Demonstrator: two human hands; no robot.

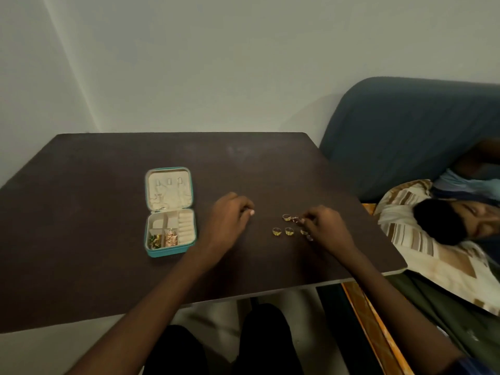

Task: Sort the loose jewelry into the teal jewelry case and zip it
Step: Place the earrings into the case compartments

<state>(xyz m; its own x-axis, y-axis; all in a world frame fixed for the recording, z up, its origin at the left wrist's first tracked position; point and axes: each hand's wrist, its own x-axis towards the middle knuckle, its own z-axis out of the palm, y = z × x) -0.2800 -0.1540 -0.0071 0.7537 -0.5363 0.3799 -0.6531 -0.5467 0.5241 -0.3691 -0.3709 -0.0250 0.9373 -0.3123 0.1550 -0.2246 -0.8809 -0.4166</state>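
A: Table (108, 212)?
B: Dark brown, matt, smooth, looks like laminate w/ a pale edge.
A: The teal jewelry case (170, 211)?
B: Teal shell, faux-leather look, slight sheen. Inside cream, soft, velvety, matt.
A: Rings (282, 230)?
B: Gold-tone metal, shiny, glints on the bands.
A: Stuff already in the case?
B: Metal too, gold and rose tones, some green bits; too small to tell more.
A: Sofa (405, 125)?
B: Blue-grey cloth, matt.

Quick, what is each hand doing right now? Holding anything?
Left hand: fingers curled, resting on the dark brown table; whether it holds anything cannot be told.
Right hand: fingers pinching a small gold ring.
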